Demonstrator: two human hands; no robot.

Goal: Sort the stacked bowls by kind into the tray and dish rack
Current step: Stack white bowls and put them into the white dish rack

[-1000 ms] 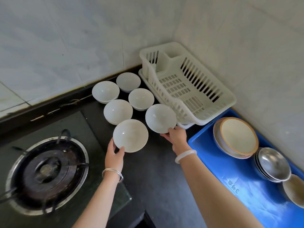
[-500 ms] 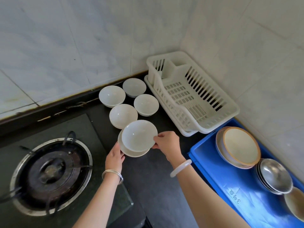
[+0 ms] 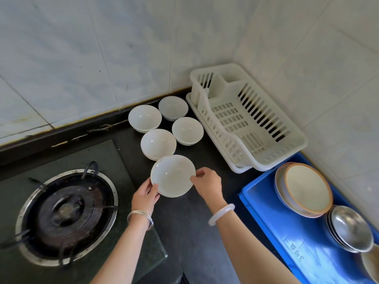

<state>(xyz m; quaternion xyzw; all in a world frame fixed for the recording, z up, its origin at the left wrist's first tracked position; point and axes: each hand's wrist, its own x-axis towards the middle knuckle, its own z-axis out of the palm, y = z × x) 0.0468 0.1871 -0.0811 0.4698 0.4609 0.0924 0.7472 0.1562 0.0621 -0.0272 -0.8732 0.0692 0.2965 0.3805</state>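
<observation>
The fingers [image 3: 153, 190] of the left hand [image 3: 144, 196] are pinching the near-left rim of a plain white round ceramic bowl [image 3: 173, 175], thumb lying over the lip. The fingers [image 3: 197, 178] of the right hand [image 3: 207, 184] are curling in and pinching the opposite rim. Gripping from both sides is probably keeping the smooth glazed bowl level and centred; a second rim seems to be showing along its lower edge, so it may be nesting into a bowl of the same kind.

The held bowl is sitting low over the dark counter [image 3: 184, 238], just below the centre of the frame. Four more white bowls [image 3: 158, 143] are standing upright in a cluster just above it, running up toward the tiled wall [image 3: 102, 58], likely laid out for gathering.

To the right of the cluster, the slotted white plastic dish rack [image 3: 215, 67] is standing with nothing visible in it. In the lower right, the blue plastic tray [image 3: 266, 212] is carrying a stack of brown-rimmed ceramic bowls [image 3: 305, 188] and a stack of shiny steel bowls [image 3: 350, 228], each kind apart. I judge the white bowls are waiting for the rack. A black gas burner [image 3: 65, 210] is sitting at lower left, well apart.
</observation>
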